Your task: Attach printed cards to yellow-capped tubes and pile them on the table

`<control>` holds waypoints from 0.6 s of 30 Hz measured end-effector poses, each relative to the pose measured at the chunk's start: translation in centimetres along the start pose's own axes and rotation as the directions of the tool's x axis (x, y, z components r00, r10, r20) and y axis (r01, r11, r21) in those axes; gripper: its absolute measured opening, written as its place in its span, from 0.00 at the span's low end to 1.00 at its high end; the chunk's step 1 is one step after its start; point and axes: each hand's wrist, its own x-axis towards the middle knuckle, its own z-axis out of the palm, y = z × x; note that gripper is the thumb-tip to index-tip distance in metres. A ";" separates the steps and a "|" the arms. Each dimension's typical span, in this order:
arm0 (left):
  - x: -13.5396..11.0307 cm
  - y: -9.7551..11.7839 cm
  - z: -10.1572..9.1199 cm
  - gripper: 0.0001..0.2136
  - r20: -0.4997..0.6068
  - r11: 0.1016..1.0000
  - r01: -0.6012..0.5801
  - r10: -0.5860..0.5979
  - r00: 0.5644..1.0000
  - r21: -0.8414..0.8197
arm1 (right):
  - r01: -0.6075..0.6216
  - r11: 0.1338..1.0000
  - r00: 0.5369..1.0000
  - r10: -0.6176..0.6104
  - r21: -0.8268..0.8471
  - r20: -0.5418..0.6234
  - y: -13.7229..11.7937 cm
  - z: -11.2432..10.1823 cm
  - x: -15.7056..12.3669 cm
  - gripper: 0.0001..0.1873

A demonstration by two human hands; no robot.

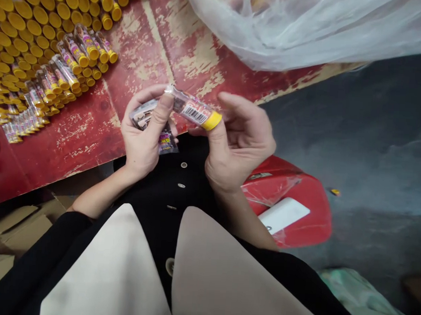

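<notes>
Between my two hands is a clear plastic tube (pixel 193 109) with a yellow cap and a printed label with a barcode. My left hand (pixel 144 130) pinches the tube's clear end between thumb and finger. In the same palm lie printed packets or labels (pixel 167 140), partly hidden by the thumb. My right hand (pixel 241 140) is at the yellow cap; its thumb touches the cap from below, and the index finger is bent above it, apart from the cap. The other right fingers are curled.
Many yellow-capped tubes (pixel 37 31) are stacked at the table's left. The worn red table (pixel 92 123) runs beneath. A clear plastic bag (pixel 291 35) lies at the upper right. A red stool (pixel 313 219) holds a white phone-like object (pixel 287 213). Cardboard (pixel 23 227) is at lower left.
</notes>
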 end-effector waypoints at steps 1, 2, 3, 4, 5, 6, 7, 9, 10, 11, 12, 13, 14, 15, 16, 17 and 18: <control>0.3 -0.2 -0.2 0.21 -0.015 1.000 -0.027 0.027 1.000 0.011 | -0.017 1.000 1.000 0.017 0.016 0.007 0.1 0.0 -0.1 0.17; 0.5 -0.4 -0.4 0.20 -0.027 0.998 -0.054 0.054 0.998 0.018 | -0.033 0.999 0.999 0.033 0.022 0.015 0.2 -0.1 -0.2 0.17; 0.8 -0.6 -0.5 0.19 -0.040 0.997 -0.079 0.080 0.996 0.019 | -0.045 0.999 0.999 0.045 0.017 0.021 0.2 -0.1 -0.3 0.16; 1.1 -0.8 -0.6 0.19 -0.055 0.995 -0.099 0.100 0.993 0.017 | -0.055 0.998 0.998 0.055 0.006 0.023 0.2 -0.1 -0.4 0.16; 1.4 -0.9 -0.7 0.19 -0.070 0.994 -0.110 0.110 0.991 0.011 | -0.064 0.998 0.998 0.064 -0.008 0.017 0.2 -0.2 -0.4 0.15; 1.7 -1.0 -0.8 0.19 -0.084 0.994 -0.112 0.112 0.990 0.007 | -0.070 0.997 0.998 0.070 -0.023 0.008 0.2 -0.4 -0.4 0.15; 2.1 -1.0 -0.9 0.20 -0.099 0.994 -0.111 0.111 0.989 0.005 | -0.072 0.997 0.997 0.072 -0.035 -0.001 0.3 -0.6 -0.4 0.14; 2.8 -0.7 -1.2 0.20 -0.129 0.993 -0.119 0.121 0.984 0.020 | -0.086 0.996 0.996 0.087 -0.036 0.001 0.4 -1.3 -0.1 0.14; 3.1 -0.5 -1.4 0.19 -0.141 0.990 -0.135 0.139 0.980 0.040 | -0.100 0.995 0.995 0.100 -0.019 0.020 0.5 -1.8 0.1 0.13; 3.4 -0.2 -1.7 0.17 -0.148 0.985 -0.158 0.166 0.975 0.063 | -0.112 0.994 0.992 0.111 0.004 0.061 0.6 -2.3 0.4 0.12; 3.6 0.0 -1.9 0.16 -0.149 0.979 -0.186 0.197 0.969 0.086 | -0.119 0.992 0.986 0.115 0.029 0.118 0.6 -2.8 0.6 0.11; 3.9 0.2 -2.1 0.15 -0.138 0.971 -0.214 0.228 0.964 0.104 | -0.119 0.991 0.977 0.108 0.054 0.183 0.5 -3.2 0.9 0.10; 4.0 0.3 -2.3 0.14 -0.117 0.963 -0.244 0.257 0.959 0.113 | -0.113 0.991 0.965 0.092 0.076 0.246 0.4 -3.5 1.1 0.10; 4.1 0.2 -2.5 0.14 -0.087 0.954 -0.277 0.287 0.954 0.112 | -0.104 0.990 0.951 0.071 0.094 0.300 0.1 -3.6 1.2 0.10; 4.1 0.1 -2.6 0.15 -0.052 0.945 -0.310 0.317 0.947 0.102 | -0.100 0.989 0.937 0.057 0.109 0.344 -0.2 -3.6 1.3 0.10; 4.1 0.0 -2.6 0.16 -0.012 0.936 -0.341 0.343 0.939 0.086 | -0.106 0.987 0.924 0.052 0.122 0.379 -0.4 -3.4 1.4 0.10; 4.0 -0.3 -2.6 0.16 0.028 0.929 -0.365 0.363 0.931 0.067 | -0.117 0.984 0.912 0.053 0.135 0.406 -0.7 -3.0 1.4 0.11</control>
